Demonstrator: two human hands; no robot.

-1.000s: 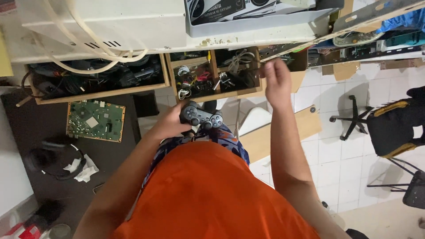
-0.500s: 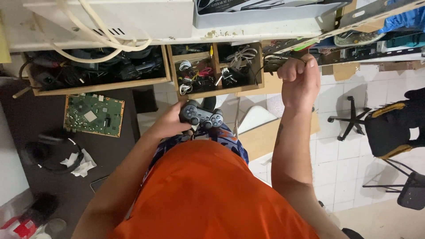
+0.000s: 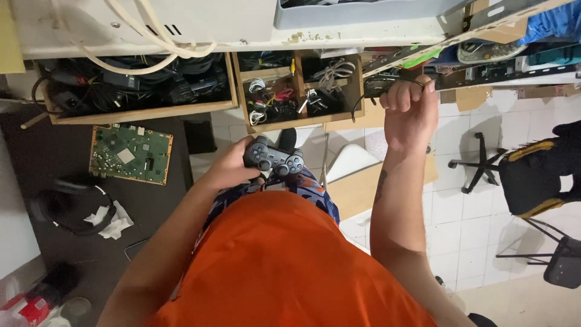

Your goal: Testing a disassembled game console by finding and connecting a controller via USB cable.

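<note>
Black cable [image 3: 363, 97] pinched in right hand [image 3: 408, 112] fist; pull slowly, clear of wooden drawer [image 3: 299, 91]. Left hand [image 3: 233, 166] clasps gamepad [image 3: 273, 158]; hold it level.

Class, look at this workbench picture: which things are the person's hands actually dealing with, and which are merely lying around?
In hand:
- game controller, gripped by the left hand
- black cable, pulled by the raised right hand

Lying about:
- green circuit board
- headphones
- crumpled tissue
- wooden drawers of cables
- office chair
</note>
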